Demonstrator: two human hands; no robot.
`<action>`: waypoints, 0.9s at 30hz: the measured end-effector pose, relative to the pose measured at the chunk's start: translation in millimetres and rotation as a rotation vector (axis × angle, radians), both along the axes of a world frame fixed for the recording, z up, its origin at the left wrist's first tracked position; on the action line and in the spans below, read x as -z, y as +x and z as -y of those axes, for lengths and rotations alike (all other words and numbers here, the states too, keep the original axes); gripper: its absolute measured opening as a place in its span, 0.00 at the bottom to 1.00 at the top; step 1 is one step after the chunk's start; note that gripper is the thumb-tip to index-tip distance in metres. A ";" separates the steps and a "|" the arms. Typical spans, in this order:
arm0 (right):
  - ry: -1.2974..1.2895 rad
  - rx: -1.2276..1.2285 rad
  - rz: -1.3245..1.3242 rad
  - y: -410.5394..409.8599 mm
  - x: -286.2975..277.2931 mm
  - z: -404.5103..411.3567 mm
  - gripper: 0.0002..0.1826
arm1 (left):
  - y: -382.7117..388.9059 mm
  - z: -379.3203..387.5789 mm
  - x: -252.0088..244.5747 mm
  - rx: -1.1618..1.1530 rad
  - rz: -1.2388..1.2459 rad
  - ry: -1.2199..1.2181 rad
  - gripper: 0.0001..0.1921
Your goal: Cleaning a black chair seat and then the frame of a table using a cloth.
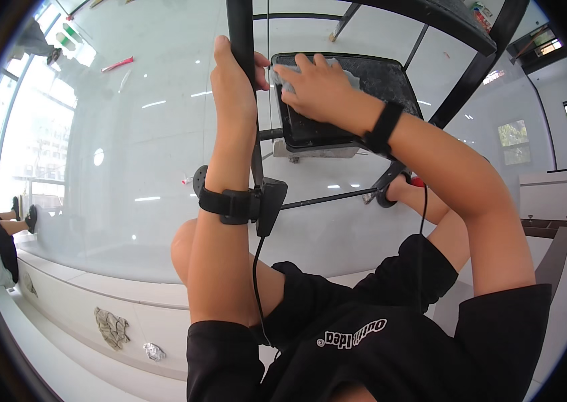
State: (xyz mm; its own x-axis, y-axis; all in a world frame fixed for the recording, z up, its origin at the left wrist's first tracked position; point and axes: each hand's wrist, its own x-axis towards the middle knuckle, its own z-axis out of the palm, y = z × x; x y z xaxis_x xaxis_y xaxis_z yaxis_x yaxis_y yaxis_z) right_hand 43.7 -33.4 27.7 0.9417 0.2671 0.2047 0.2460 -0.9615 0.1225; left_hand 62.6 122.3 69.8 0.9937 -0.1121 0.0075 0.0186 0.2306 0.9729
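Note:
A black metal frame with long bars [240, 30] stands before me. My left hand [233, 83] is wrapped around its upright bar, thumb on the near side and fingertips showing beyond it. To the right, a black rectangular panel with a raised rim [379, 75] sits within the frame, its surface marked with pale smudges. My right hand [318, 88] presses a crumpled grey cloth [351, 78] onto the panel's upper left part, fingers bent and somewhat spread. Its palm side is hidden. Black straps with devices or cables are on both forearms.
A red-wrapped stick [117, 64] lies on the glossy floor at the upper left. Below left, a rumpled cloth [111, 327] and crumpled foil-like wrapping [154, 352] rest on a white ledge. Another person [4, 246] is at the far left. A thin crossbar [328, 198] runs low before my legs.

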 end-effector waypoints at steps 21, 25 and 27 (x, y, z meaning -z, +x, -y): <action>0.153 0.196 -0.411 42.6 -19.3 -12.8 0.28 | 0.3 1.8 4.5 -0.009 0.016 -0.052 0.30; 0.078 0.089 -0.073 16.7 2.7 -18.9 0.24 | 0.4 -3.2 7.0 0.012 0.014 -0.050 0.30; 0.070 0.085 -0.101 7.1 3.8 -13.9 0.24 | 0.7 -1.9 5.7 0.015 0.002 -0.042 0.31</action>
State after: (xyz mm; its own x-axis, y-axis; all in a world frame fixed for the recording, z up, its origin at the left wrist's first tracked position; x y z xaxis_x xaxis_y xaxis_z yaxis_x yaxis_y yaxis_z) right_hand 50.7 -19.5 23.9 0.9771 0.1739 0.1230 0.1711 -0.9847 0.0335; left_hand 63.2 124.2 64.1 0.9919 -0.1263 0.0149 0.0200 0.2712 0.9623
